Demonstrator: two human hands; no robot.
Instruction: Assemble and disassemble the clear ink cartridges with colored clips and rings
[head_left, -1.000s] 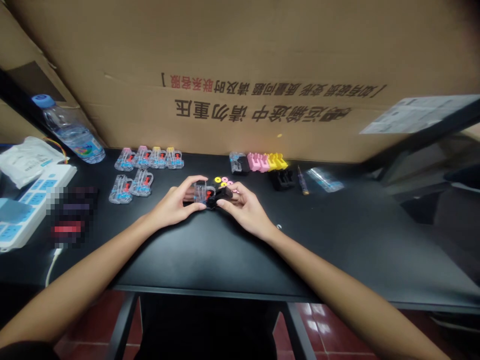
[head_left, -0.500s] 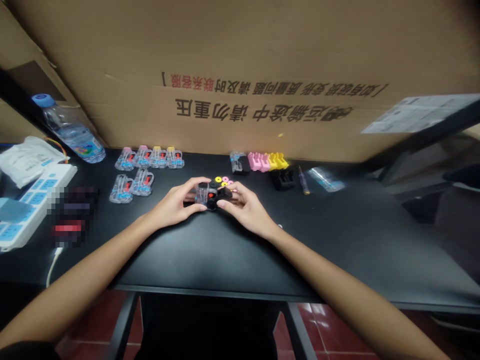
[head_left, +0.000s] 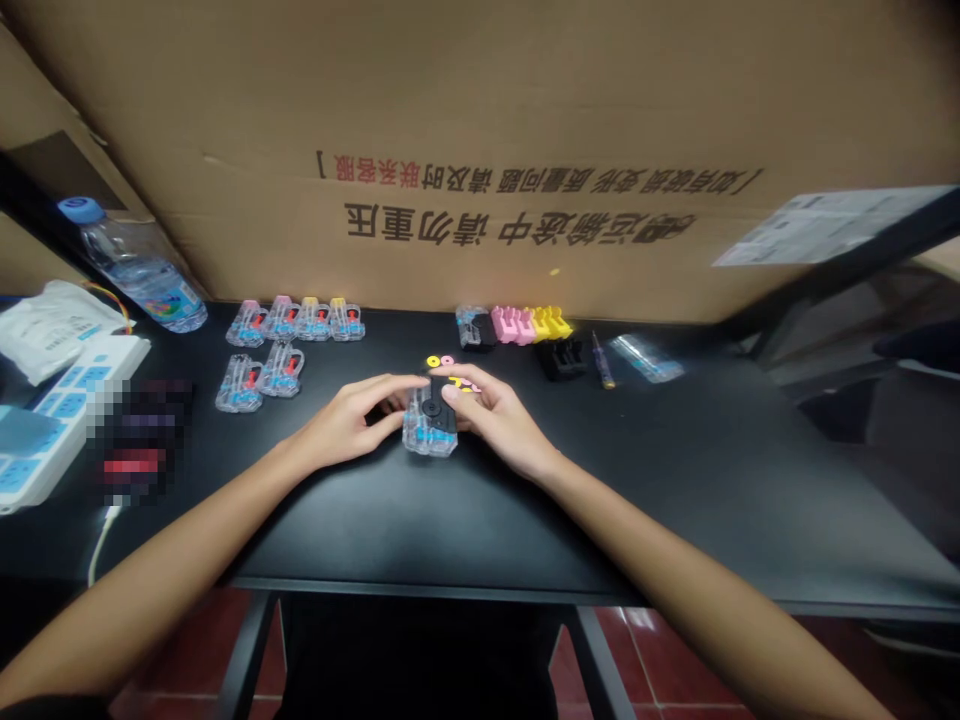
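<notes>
A small clear-and-black plastic device (head_left: 430, 436) with blue parts inside is held above the table, its clear end towards me. My right hand (head_left: 501, 412) is closed on its right side, the thumb pressed on the black part and the other fingers mostly hidden behind. My left hand (head_left: 361, 418) is closed about its upper left side, with fingertips at the top edge and the thumb by the left edge. Just behind lie several small yellow and pink discs (head_left: 433, 362), partly covered by my right hand.
Several clear devices with red parts (head_left: 281, 370) stand back left. Pink holders (head_left: 512, 325), yellow holders (head_left: 552, 322), black pieces (head_left: 562, 358), another clear-and-black device (head_left: 474, 328) and a screwdriver (head_left: 602, 362) lie back right. A bottle (head_left: 161, 290) and power strip (head_left: 67, 415) are left; cardboard (head_left: 480, 110) stands behind.
The device has been turned over in my hands: its clear end now points towards me, and the red spot no longer shows. My left hand has shifted slightly left along it.
</notes>
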